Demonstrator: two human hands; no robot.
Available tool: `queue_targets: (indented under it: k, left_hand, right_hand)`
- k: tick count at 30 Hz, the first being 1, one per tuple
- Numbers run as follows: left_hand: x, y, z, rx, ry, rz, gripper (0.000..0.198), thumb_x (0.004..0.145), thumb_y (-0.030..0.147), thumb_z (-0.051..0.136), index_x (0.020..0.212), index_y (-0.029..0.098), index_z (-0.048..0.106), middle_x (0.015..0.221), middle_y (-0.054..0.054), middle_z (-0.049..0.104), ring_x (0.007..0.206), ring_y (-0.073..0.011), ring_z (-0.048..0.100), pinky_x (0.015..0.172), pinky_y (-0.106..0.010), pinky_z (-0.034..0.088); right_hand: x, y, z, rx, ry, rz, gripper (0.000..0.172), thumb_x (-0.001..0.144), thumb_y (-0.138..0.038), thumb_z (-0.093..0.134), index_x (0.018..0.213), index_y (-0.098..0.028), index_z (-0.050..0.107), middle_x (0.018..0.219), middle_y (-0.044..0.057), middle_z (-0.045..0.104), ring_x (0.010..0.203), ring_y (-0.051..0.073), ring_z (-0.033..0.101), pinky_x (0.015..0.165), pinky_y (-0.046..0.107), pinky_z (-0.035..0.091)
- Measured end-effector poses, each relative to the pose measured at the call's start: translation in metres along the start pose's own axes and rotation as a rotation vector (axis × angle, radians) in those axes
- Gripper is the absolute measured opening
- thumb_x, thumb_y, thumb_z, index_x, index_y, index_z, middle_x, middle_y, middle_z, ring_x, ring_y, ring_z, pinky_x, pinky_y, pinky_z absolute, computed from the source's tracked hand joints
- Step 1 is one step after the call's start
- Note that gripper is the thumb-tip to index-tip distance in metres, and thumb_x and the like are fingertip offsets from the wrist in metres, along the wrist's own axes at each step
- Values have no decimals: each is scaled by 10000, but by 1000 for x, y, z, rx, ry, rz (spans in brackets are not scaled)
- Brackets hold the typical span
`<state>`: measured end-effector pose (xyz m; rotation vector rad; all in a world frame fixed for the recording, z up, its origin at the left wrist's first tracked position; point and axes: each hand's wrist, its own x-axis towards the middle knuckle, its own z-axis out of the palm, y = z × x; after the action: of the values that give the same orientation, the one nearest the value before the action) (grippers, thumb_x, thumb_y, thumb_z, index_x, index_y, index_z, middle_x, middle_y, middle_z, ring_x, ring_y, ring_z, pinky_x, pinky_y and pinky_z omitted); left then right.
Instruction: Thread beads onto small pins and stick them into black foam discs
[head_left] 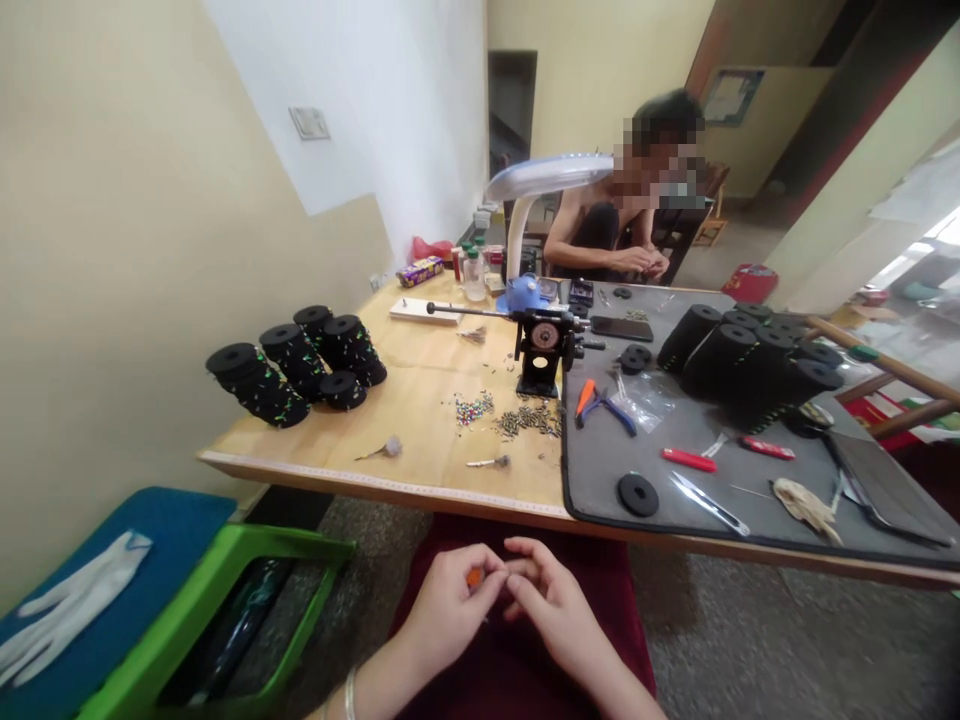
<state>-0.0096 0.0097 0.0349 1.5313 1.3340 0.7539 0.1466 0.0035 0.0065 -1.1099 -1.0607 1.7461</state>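
Low in the centre of the frame, we hold our two hands close together over a dark red cloth [611, 585]. Our left hand [463, 592] has its grip closed on a small orange piece [474, 577], which shows between thumb and curled fingers. Our right hand [553, 598] bends its fingers toward the left fingertips; whether its grip grasps anything, we cannot tell. Just above the hands runs the near edge of the worktop [420, 375]. Near the middle we see a black machine [541, 345], with colored beads [472, 408] below it. To the right, pliers [611, 410] and a black ring [638, 506] lie on a gray mat [596, 475]. At upper right sits a co-worker [589, 235], both hands together.
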Motion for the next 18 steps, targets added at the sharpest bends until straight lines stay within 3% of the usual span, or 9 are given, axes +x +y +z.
queue_targets:
  k: [4, 9, 14, 18]
  left_hand:
    - [0, 5, -3, 140, -9, 49, 179, 795, 224, 551, 687, 158, 677, 631, -22, 667, 583, -144, 552, 560, -228, 382]
    - [14, 10, -28, 332, 44, 123, 173, 820, 245, 526, 721, 187, 655, 647, -12, 651, 585, -150, 556, 562, -238, 381]
    - [62, 6, -78, 727, 269, 152, 186, 860, 246, 466, 946, 170, 611, 897, -93, 681, 775, -222, 620, 716, -320, 444]
    - [95, 2, -101, 892, 249, 146, 215, 836, 210, 504, 1020, 145, 594, 955, -123, 676, 863, -257, 623, 773, -369, 460]
  right_hand:
    - [5, 9, 1, -87, -23, 0, 364, 774, -494, 632, 904, -168, 535, 542, -52, 534, 446, 85, 459, 457, 203, 360]
    - [2, 12, -2, -246, 22, -86, 333, 789, -457, 625, 679, -179, 479, 468, -63, 481, 436, 67, 400, 462, 191, 308]
    - [3, 15, -9, -38, 132, 14, 441, 741, -603, 607, 691, -208, 415, 416, -97, 430, 345, 40, 272, 357, 161, 177]
    - [4, 19, -13, 96, 195, 39, 484, 693, -637, 641, 704, -208, 416, 399, -108, 410, 334, 30, 240, 334, 146, 125]
